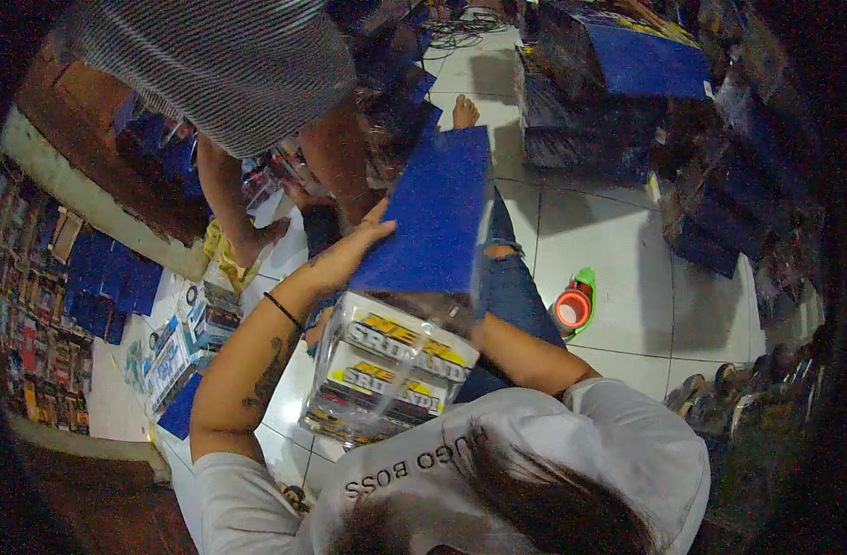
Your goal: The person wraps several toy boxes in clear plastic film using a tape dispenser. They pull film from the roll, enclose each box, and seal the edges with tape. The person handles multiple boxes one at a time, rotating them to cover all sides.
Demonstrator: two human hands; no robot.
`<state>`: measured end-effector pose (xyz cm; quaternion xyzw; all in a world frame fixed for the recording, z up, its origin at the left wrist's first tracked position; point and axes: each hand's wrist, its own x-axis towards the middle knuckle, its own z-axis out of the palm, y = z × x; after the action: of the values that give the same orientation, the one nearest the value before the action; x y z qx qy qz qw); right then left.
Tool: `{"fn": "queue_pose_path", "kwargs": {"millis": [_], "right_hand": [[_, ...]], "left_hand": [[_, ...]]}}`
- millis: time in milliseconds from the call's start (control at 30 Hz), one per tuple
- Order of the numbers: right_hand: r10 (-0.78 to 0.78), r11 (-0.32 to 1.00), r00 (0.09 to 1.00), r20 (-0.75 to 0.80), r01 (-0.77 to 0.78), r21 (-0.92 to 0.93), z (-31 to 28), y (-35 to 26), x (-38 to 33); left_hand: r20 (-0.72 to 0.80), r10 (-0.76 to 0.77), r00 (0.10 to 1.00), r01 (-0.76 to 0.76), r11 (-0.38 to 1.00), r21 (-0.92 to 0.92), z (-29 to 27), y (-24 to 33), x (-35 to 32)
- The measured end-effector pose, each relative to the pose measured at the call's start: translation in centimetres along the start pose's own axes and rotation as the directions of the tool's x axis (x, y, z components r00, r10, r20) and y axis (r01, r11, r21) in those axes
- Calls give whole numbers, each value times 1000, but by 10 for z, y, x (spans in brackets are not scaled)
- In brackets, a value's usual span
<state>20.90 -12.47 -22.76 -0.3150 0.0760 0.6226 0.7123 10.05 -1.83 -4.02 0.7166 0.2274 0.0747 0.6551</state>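
Note:
A plastic-wrapped stack of boxes [400, 347] leans across my lap. Its upper face is plain blue, and the white ends near my chest carry yellow and black print. My left hand [346, 253] is closed on the stack's left side, with a finger or thumb lying over the edge of the blue face. From the right, my right forearm [527, 356] runs in behind the stack, which hides that hand and its fingers.
Another person in a striped garment [220, 65] stands close at the upper left. Blue-topped bundles [641, 60] are piled at the upper right. A green and orange-red round object [572, 308] sits on the white tiles. Light-blue boxes [172, 356] lie to my left.

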Motion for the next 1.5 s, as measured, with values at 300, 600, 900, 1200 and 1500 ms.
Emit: {"fn": "queue_pose_path", "kwargs": {"millis": [300, 600, 900, 1200, 1500], "right_hand": [[-328, 938, 918, 224, 344, -35, 34, -107, -80], [-559, 818, 816, 145, 571, -61, -41, -93, -177], [-723, 682, 656, 215, 727, 77, -60, -178, -181], [-878, 303, 401, 260, 888, -346, -15, -261, -123], [-976, 176, 43, -213, 727, -664, -18, -395, -44]], "left_hand": [[-223, 23, 975, -17, 999, 29, -16, -17, 21], [-122, -39, 992, 39, 999, 0, 35, -97, 73], [-253, 201, 946, -75, 899, 431, 63, 27, 68], [-221, 272, 937, -344, 831, -438, 55, -63, 13], [-227, 144, 963, -230, 880, -416, 27, -83, -18]]}}
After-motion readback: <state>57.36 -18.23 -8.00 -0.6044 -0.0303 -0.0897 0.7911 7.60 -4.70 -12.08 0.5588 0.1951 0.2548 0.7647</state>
